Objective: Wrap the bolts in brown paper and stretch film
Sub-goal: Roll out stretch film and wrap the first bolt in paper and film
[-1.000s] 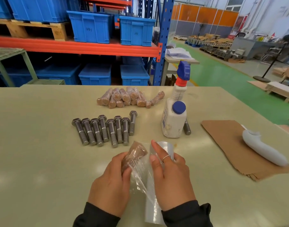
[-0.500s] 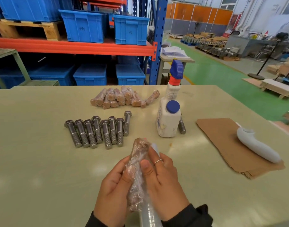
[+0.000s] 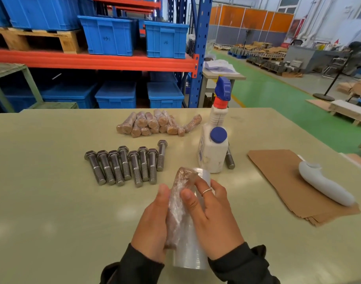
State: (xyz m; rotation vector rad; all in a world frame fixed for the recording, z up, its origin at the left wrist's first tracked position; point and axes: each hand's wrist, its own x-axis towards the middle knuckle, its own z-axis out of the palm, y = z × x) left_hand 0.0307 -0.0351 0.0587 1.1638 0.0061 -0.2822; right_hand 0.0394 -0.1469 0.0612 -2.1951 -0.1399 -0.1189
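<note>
Paper-wrapped bolt (image 3: pixel 180 203) gripped in left hand (image 3: pixel 154 228), just in front of the 8 bare bolts (image 3: pixel 126 166). Right hand (image 3: pixel 213 220) holds the film roll (image 3: pixel 192 257). Film is best kept taut and overlapped.

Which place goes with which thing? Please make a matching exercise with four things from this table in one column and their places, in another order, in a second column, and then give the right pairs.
Things
1. bare bolts
2. wrapped bolts
3. spray bottle
4. white tool

Places
A. lying on the brown paper sheets
B. piled at the far side of the table
C. standing upright, right of the bolt row
D. lined up in a row, left of the bottle

Pairs: 1-D, 2-B, 3-C, 4-A
</note>
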